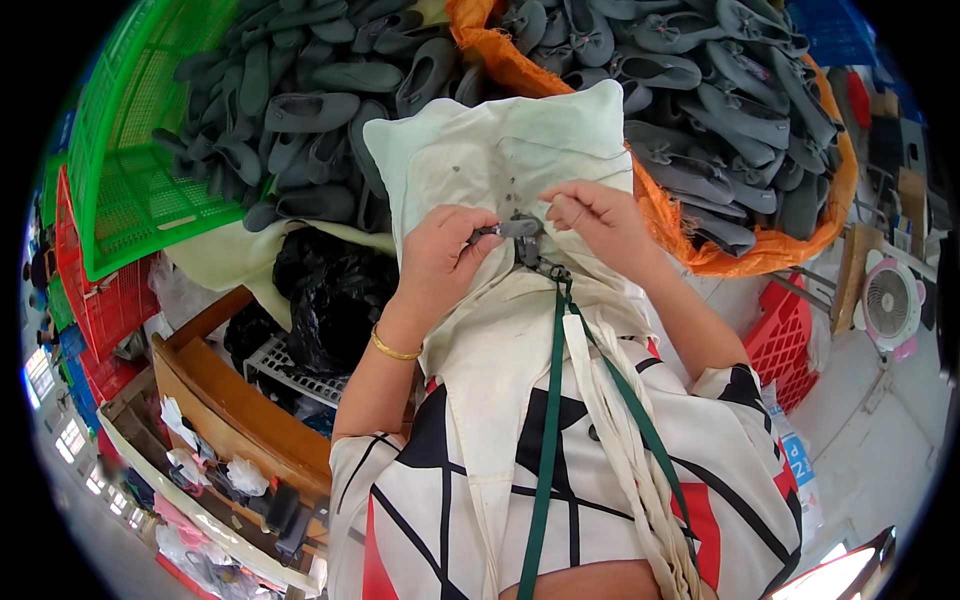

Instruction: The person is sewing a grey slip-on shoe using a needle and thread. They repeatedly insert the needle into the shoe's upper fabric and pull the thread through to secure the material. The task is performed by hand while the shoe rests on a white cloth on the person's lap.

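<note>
Over my lap lies a pale cream-green cloth [565, 130], with small dark grey scraps scattered on it. My left hand [445, 250] is closed in a pinch on a small grey fabric piece [519, 228] that sticks out to the right of its fingertips. Just right of that piece, my right hand [598, 222] is raised with thumb and fingers pressed together; whatever is in them is too small to make out. More dark grey bits [527, 252] sit below the piece on the cloth. A green strap [553, 400] with a metal clip hangs down my front.
Grey slip-on shoes [315, 112] are heaped ahead on the left beside a green plastic crate [140, 150]. An orange sack [840, 215] at the right holds more grey shoes [740, 120]. Black plastic bags [330, 290] and a wooden drawer [240, 385] lie left; a small fan [890, 300] stands right.
</note>
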The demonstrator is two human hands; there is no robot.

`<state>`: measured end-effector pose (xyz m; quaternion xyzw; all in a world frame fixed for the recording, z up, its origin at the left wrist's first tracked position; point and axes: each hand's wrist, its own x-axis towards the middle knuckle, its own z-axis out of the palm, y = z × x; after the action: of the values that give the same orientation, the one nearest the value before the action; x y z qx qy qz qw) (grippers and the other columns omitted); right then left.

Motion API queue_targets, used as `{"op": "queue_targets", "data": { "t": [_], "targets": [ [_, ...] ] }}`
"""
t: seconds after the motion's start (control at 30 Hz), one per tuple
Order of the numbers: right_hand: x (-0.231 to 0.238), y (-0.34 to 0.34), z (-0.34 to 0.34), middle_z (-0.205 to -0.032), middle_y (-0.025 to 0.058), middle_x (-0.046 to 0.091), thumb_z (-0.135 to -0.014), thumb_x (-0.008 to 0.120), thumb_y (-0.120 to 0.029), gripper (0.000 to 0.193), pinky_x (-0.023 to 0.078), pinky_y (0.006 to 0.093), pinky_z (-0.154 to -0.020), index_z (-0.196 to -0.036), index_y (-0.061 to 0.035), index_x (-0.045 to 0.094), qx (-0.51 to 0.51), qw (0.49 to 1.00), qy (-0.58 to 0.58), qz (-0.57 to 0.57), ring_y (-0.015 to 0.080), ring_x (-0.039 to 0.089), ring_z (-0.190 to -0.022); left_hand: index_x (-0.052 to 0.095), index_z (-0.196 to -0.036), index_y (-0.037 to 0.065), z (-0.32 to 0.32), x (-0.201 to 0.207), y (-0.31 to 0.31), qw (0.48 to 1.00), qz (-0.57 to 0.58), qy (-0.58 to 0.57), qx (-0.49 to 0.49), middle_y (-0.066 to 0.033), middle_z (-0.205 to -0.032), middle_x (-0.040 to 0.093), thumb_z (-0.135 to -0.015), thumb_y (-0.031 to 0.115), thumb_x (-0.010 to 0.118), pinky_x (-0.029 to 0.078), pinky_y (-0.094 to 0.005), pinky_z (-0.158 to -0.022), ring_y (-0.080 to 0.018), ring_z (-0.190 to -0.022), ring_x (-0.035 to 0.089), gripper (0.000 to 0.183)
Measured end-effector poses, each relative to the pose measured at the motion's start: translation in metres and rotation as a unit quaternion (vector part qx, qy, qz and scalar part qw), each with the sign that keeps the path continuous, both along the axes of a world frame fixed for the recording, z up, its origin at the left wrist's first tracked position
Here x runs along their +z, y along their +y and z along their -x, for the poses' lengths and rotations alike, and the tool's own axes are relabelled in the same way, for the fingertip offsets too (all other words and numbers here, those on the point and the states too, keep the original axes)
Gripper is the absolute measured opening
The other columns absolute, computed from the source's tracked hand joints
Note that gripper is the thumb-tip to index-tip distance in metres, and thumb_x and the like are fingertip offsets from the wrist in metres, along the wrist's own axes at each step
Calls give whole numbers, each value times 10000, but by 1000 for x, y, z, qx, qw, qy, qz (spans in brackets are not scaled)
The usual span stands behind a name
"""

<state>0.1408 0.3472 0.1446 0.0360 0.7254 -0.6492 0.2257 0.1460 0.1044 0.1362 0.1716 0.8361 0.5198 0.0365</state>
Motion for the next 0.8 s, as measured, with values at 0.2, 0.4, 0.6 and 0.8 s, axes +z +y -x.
{"op": "queue_targets", "data": {
  "t": [0.2, 0.4, 0.6, 0.8],
  "targets": [
    [26, -3, 3, -879, 24, 675, -973, 620, -88, 141, 508, 239, -750, -1065, 6, 671, 34, 994, -46, 95, 79, 615, -807, 693, -958, 60, -2, 4, -6, 993, 19, 104, -59, -80, -933, 690, -716, 32, 801, 525, -372, -800, -298, -932, 653, 266],
    [29, -1, 5, -797, 44, 680, -945, 652, -82, 85, 475, 235, -632, -1007, -31, 679, 244, 966, 64, -64, 94, 605, -671, 707, -944, 69, -5, 9, -7, 987, 24, 139, -82, -52, -966, 704, -728, 59, 801, 533, -373, -850, -300, -1005, 659, 236],
    [29, -2, 5, -790, 55, 675, -927, 645, -79, 98, 466, 250, -610, -1009, -38, 681, 256, 957, 117, -70, 136, 595, -632, 710, -942, 79, -7, 11, -8, 982, 41, 170, -78, -42, -964, 703, -720, 74, 813, 548, -366, -819, -296, -988, 661, 245],
    [31, -4, 3, -737, 68, 637, -932, 623, -105, 118, 467, 279, -613, -1016, -52, 687, 245, 964, 91, -57, 168, 561, -617, 714, -941, 87, -8, 10, -9, 980, 48, 181, -74, -37, -957, 699, -704, 69, 823, 549, -359, -804, -287, -981, 658, 262]
  ]
}}
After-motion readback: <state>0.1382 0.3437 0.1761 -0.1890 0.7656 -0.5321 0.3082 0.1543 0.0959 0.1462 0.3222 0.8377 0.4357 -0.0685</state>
